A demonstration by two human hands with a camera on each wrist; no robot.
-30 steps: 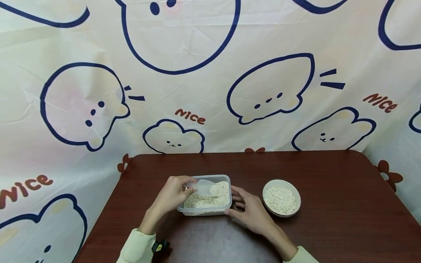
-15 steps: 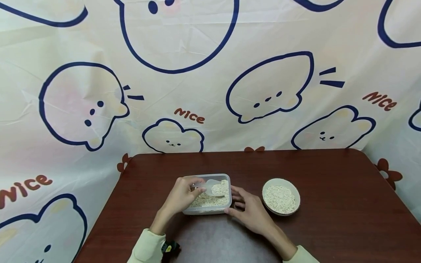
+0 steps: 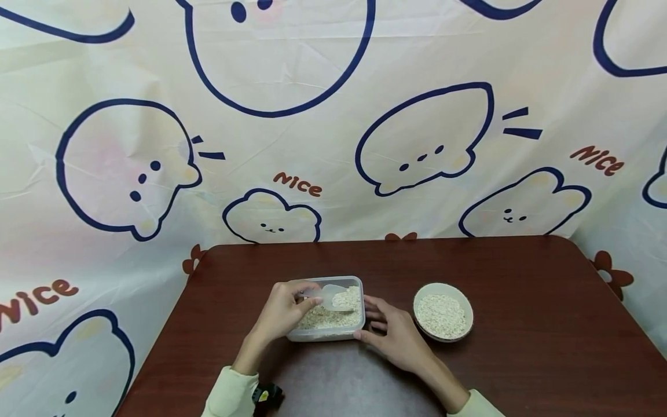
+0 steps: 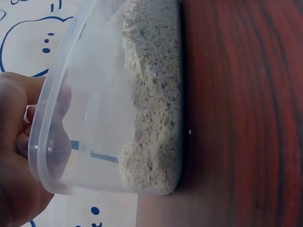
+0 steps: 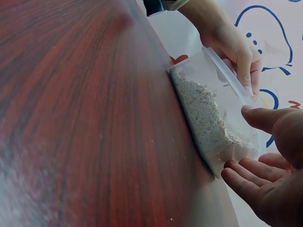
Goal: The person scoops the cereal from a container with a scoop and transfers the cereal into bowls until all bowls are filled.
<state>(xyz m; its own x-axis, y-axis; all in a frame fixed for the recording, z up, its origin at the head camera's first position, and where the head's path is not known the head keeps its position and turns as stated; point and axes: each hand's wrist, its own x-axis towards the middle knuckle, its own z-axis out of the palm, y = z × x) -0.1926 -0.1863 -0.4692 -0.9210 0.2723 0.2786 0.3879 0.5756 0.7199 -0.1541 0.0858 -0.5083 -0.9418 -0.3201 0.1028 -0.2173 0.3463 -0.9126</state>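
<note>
My left hand (image 3: 283,308) pinches the handle of a translucent plastic scoop (image 3: 327,294) between thumb and fingers. The scoop is inside a clear rectangular container (image 3: 324,335), low over the flakes, with pale flakes at its mouth. Flakes that look like oats (image 3: 325,319) fill the container's lower part, heaped unevenly, as its side wall (image 4: 102,109) reveals in the left wrist view. Against the container's right end rests my right hand (image 3: 398,337). Its thumb (image 5: 262,118) touches the rim at the near corner, and its extended fingers (image 5: 246,182) lie along the end wall.
A round white bowl (image 3: 442,285) of similar flakes stands right of my right hand. Both vessels are on a dark red-brown wooden table (image 3: 547,347). Behind it hangs a cartoon-printed cloth (image 3: 333,145). A dark wrist device (image 3: 268,397) shows by my left sleeve.
Over the past second my left hand and the scoop have moved a little rightward within the container. The right hand and bowl hold their places, apart from a slight shift of the view.
</note>
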